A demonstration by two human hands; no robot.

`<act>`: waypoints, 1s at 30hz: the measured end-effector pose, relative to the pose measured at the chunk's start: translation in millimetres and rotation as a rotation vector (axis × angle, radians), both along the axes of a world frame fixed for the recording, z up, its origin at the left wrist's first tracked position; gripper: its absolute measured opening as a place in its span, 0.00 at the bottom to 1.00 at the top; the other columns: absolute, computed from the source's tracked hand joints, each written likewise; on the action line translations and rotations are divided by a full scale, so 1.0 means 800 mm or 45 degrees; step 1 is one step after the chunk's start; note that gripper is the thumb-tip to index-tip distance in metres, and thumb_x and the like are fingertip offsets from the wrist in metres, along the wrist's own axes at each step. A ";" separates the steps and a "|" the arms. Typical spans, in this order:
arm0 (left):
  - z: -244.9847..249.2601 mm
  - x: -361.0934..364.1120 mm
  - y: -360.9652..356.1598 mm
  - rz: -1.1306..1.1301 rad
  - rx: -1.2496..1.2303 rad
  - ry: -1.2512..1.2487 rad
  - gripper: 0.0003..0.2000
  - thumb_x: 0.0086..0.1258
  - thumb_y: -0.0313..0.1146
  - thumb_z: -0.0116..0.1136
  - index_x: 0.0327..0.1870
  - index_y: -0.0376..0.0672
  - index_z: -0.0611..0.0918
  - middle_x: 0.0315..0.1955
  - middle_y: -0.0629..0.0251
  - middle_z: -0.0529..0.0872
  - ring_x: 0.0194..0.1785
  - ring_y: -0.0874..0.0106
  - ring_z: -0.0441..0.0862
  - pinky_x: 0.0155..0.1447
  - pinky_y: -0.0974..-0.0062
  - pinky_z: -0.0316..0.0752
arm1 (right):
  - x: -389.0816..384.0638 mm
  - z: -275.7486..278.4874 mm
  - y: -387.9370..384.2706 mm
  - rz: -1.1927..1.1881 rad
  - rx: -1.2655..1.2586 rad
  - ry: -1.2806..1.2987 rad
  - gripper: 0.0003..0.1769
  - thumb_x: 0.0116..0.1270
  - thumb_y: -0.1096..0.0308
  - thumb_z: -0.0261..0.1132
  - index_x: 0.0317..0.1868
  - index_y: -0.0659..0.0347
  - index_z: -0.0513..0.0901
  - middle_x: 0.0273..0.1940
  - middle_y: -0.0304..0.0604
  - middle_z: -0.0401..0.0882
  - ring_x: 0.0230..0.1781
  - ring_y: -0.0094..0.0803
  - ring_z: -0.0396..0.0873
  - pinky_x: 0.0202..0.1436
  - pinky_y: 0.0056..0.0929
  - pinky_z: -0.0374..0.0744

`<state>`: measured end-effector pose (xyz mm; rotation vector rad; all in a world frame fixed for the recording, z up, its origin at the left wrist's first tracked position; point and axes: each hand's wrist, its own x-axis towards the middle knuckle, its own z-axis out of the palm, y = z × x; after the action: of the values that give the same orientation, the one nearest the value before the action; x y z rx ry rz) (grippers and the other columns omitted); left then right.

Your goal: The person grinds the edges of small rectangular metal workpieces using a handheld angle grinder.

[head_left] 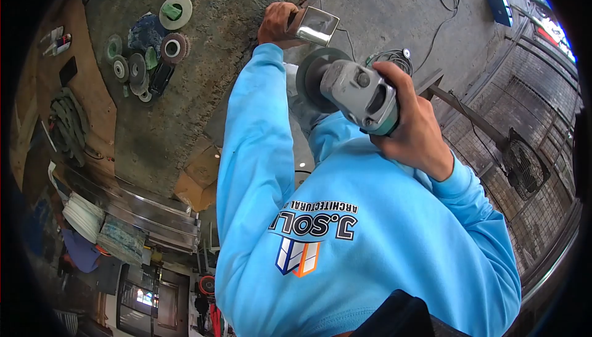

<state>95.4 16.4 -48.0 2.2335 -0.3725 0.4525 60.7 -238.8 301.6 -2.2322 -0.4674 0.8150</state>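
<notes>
My left hand (279, 24) is stretched forward, its fingers wrapped round a shiny square metal piece (318, 27) with a mirror-like face. In my right hand (419, 130) is an angle grinder (357, 90) with a grey head, held close in front of my chest. A dark round disc (312, 81) is fitted to the grinder, edge towards my left forearm. The near edge of the metal piece sits just beyond the disc in this view. Part of the grinder's body is hidden behind my right fingers and palm.
Several abrasive and polishing discs (174, 12) lie on the worn work surface (203, 59) at the left. A cable (425, 53) runs over the floor to a coil near the grinder. At the right stand a black fan (524, 163) and a mesh fence (487, 84).
</notes>
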 end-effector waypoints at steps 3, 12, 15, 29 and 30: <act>-0.009 0.008 0.005 0.017 -0.015 0.014 0.38 0.35 0.42 0.90 0.51 0.48 0.79 0.46 0.62 0.85 0.55 0.54 0.85 0.69 0.49 0.75 | 0.013 -0.008 0.001 -0.031 -0.017 -0.022 0.55 0.48 0.80 0.78 0.78 0.54 0.64 0.58 0.60 0.87 0.60 0.62 0.88 0.64 0.46 0.85; -0.023 0.009 0.010 -0.027 0.010 0.042 0.36 0.49 0.54 0.85 0.55 0.43 0.83 0.50 0.54 0.88 0.58 0.49 0.85 0.71 0.49 0.75 | 0.023 -0.010 0.003 -0.043 0.006 -0.129 0.56 0.46 0.80 0.80 0.78 0.54 0.65 0.60 0.60 0.86 0.61 0.62 0.87 0.64 0.47 0.85; -0.019 0.016 0.012 -0.041 0.095 -0.003 0.37 0.49 0.56 0.85 0.56 0.43 0.83 0.51 0.54 0.87 0.58 0.49 0.86 0.71 0.49 0.75 | 0.004 -0.010 0.000 -0.012 0.070 0.006 0.57 0.45 0.80 0.79 0.78 0.55 0.64 0.60 0.59 0.86 0.61 0.61 0.87 0.64 0.46 0.85; 0.002 0.011 0.005 -0.101 0.226 -0.004 0.38 0.49 0.59 0.86 0.55 0.44 0.82 0.51 0.55 0.87 0.57 0.51 0.86 0.70 0.50 0.75 | 0.029 -0.020 -0.002 -0.100 0.065 -0.224 0.55 0.47 0.79 0.79 0.77 0.52 0.66 0.57 0.58 0.88 0.56 0.61 0.89 0.60 0.46 0.87; 0.002 0.014 0.006 -0.102 0.222 0.000 0.38 0.48 0.58 0.86 0.55 0.44 0.82 0.51 0.55 0.87 0.57 0.51 0.85 0.70 0.50 0.75 | 0.028 -0.017 -0.001 -0.104 0.066 -0.227 0.55 0.47 0.79 0.79 0.77 0.52 0.66 0.57 0.58 0.88 0.56 0.61 0.89 0.60 0.46 0.87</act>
<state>106.4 21.1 -46.7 2.3772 -0.5166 0.3899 82.8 -239.7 288.2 -2.2702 -0.4717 0.5584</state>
